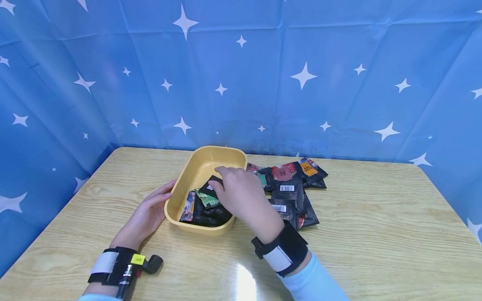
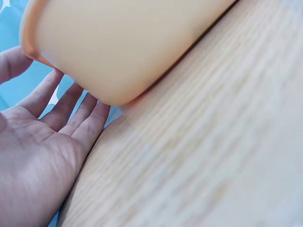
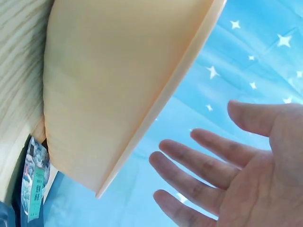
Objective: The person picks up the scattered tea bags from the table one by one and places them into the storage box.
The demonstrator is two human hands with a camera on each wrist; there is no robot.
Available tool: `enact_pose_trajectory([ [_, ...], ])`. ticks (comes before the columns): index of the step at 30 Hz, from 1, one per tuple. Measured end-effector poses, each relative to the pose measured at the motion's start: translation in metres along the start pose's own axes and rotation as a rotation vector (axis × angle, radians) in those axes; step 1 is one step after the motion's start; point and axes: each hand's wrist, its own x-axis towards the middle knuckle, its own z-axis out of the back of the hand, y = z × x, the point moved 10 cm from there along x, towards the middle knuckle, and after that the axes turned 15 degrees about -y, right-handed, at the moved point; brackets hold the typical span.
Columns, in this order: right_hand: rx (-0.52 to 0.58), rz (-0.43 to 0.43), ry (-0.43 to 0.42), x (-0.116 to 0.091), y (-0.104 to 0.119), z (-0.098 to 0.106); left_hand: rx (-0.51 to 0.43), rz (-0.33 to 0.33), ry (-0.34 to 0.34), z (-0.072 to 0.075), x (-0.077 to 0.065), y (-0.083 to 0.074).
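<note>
A yellow plastic basin (image 1: 226, 151) stands on the table, holding several small black packets; a black packet (image 1: 206, 191) and a green-patterned packet (image 1: 208, 200) lie on top. My left hand (image 1: 149, 209) touches the basin's outer left side, fingertips against the wall and thumb close to the rim, as the left wrist view shows. Over the basin's right side hovers my right hand (image 1: 241, 190). Its fingers are spread and loosely bent with nothing between them, above the rim in the right wrist view. Part of the basin's contents is hidden behind this hand.
Right of the basin lies a loose pile of black packets (image 1: 288, 184), some with red, orange or green labels. The wooden table (image 1: 376, 217) reaches back to a blue star-patterned curtain (image 1: 263, 83). Each wrist wears a black strap.
</note>
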Motion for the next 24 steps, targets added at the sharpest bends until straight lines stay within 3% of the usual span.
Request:
enact_pose_trajectory([
  [9, -0.087, -0.001, 0.179, -0.013, -0.018, 0.009, -0.016, -0.012, 0.013, 0.001, -0.002, -0.001],
  [17, -0.142, 0.025, 0.216, -0.029, -0.045, 0.021, -0.001, -0.006, -0.001, 0.001, -0.002, -0.001],
  [24, -0.234, 0.055, 0.269, -0.047, -0.065, 0.017, -0.016, -0.001, -0.016, 0.001, 0.000, -0.001],
])
